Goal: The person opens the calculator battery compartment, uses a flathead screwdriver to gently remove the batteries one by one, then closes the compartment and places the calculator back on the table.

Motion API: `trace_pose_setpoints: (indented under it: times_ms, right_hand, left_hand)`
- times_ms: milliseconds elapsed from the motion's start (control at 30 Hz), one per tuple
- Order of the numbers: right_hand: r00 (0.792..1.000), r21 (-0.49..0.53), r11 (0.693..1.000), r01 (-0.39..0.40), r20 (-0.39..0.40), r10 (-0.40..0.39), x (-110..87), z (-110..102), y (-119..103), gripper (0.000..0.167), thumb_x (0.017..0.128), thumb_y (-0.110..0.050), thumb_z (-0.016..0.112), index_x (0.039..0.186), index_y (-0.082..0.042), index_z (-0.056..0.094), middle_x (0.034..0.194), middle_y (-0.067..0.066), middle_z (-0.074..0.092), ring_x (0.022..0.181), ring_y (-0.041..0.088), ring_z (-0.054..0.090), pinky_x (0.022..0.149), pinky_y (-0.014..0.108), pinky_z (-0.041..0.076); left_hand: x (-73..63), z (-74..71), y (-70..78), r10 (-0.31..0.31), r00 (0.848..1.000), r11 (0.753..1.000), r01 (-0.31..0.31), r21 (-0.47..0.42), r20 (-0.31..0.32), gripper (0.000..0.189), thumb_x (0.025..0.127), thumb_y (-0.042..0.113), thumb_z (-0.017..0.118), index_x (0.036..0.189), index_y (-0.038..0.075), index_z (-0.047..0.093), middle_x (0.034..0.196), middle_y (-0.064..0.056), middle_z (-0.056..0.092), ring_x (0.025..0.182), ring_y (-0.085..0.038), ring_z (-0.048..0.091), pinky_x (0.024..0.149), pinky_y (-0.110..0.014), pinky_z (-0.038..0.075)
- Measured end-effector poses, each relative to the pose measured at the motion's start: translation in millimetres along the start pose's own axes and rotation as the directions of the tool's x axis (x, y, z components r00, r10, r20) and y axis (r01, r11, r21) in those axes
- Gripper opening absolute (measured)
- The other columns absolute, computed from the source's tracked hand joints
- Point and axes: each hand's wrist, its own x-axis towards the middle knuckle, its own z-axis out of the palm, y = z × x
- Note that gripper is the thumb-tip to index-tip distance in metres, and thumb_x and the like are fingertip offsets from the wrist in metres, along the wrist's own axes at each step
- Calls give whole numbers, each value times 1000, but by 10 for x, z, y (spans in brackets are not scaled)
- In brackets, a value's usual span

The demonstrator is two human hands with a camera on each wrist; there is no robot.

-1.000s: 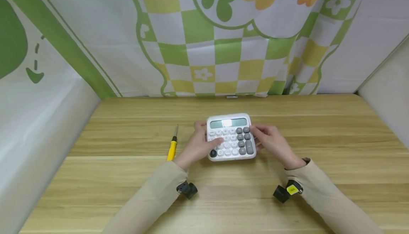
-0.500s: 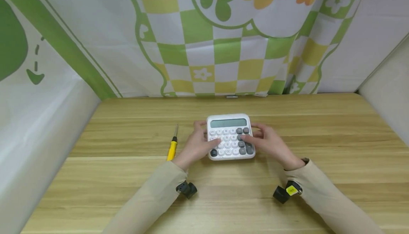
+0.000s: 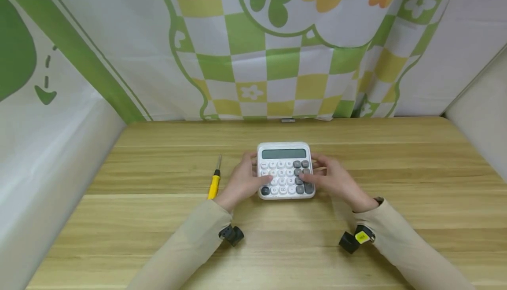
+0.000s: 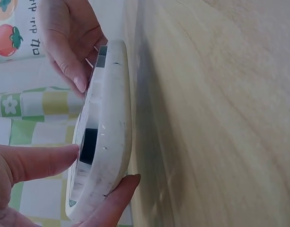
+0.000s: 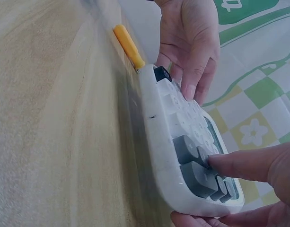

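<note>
Between both hands is a white calculator [image 3: 283, 145] with white, grey and black keys and a dark display strip. On its left side my left hand [image 3: 244, 179] grips it, thumb over the white keys and fingers under the edge, as the left wrist view shows. My right hand [image 3: 337, 179] holds the opposite side, its thumb [image 5: 244, 163] on the grey keys and its fingers curled beneath. Scuff marks dot the calculator's side wall [image 4: 114, 118]. In the left wrist view a shadow lies on the wood beside its lower edge.
A screwdriver [image 3: 214, 185] with a yellow handle lies left of the left hand on the wooden table [image 3: 150, 219]. Behind the table's back edge hangs a green and yellow checked curtain [image 3: 283, 65]. A small grey object [image 3: 288, 120] sits at that edge.
The right thumb has come from the calculator's right edge onto its grey keys. The calculator has turned slightly straighter, and the bright reflection on its display has gone. The left hand keeps its grip.
</note>
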Motion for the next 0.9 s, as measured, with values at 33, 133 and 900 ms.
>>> trace_pose_setpoints:
  times_ms: [33, 133, 900]
  right_hand:
    - [1000, 2, 1000, 3, 3, -3, 2, 0, 6, 71, 86, -21, 71, 141, 7, 38, 122, 27, 57, 104, 34, 62, 77, 32, 56]
    - [1000, 3, 1000, 6, 9, -6, 1, 0, 20, 72, 84, -18, 72, 141, 8, 36, 123, 28, 56, 103, 33, 62, 75, 31, 56]
    - [1000, -112, 993, 22, -7, -23, 8, 17, 66, 75, 81, -16, 75, 141, 10, 37, 120, 25, 58, 100, 32, 64, 73, 28, 54]
  left_hand:
    - [5, 2, -7, 4, 1000, 1000, -4, 5, -2, 73, 85, 8, 70, 144, -1, 29, 131, -18, 53, 105, -28, 59, 84, -34, 54]
    - [26, 13, -33, 12, 1000, 999, -12, 36, -11, 74, 83, 8, 72, 143, -1, 30, 128, -18, 54, 105, -28, 58, 85, -34, 53]
    - [80, 64, -77, 30, 999, 990, -26, 140, -28, 68, 78, 7, 76, 136, -1, 41, 117, -16, 56, 95, -24, 57, 75, -29, 53]
